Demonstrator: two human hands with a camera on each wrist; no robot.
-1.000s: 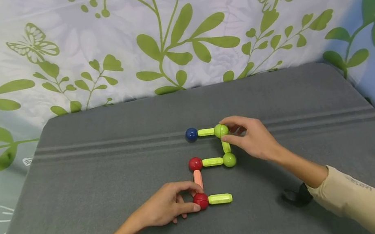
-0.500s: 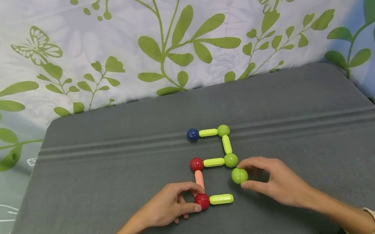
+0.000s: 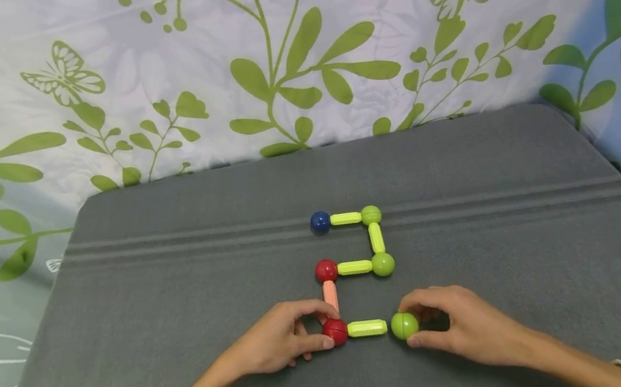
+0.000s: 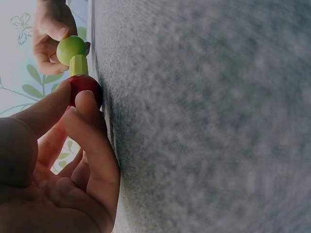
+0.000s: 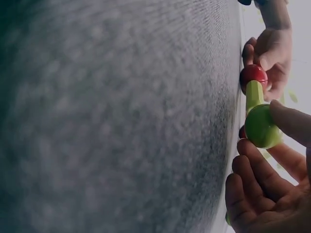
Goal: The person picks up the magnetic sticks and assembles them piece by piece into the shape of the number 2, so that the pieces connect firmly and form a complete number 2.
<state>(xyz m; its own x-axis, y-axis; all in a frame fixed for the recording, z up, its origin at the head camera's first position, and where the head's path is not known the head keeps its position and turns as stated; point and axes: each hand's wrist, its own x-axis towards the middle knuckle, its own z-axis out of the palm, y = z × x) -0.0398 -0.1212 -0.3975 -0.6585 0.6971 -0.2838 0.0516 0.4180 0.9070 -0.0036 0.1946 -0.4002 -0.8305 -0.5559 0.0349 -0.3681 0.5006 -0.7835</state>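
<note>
My left hand (image 3: 282, 338) pinches the near red ball (image 3: 335, 332) between thumb and fingers. From that ball a yellow-green rod (image 3: 367, 328) points right, and a salmon rod (image 3: 330, 295) runs back to a second red ball (image 3: 326, 271). My right hand (image 3: 462, 325) holds a loose green ball (image 3: 404, 325) in its fingertips, a small gap from the rod's free end in the head view. The chain goes on through another yellow-green rod (image 3: 355, 267) to a green ball (image 3: 383, 264), then up an upright rod (image 3: 376, 238) to a further green ball (image 3: 371, 215).
At the chain's far end a yellow-green rod (image 3: 345, 218) joins a dark blue ball (image 3: 320, 222). Everything lies on a grey cloth-covered table (image 3: 203, 252). A leaf-and-butterfly printed curtain (image 3: 143, 77) hangs behind its back edge.
My right hand has left the far green ball of the chain and come towards me with a loose green ball, down to the near rod's right end. My left hand stays on the red ball.
</note>
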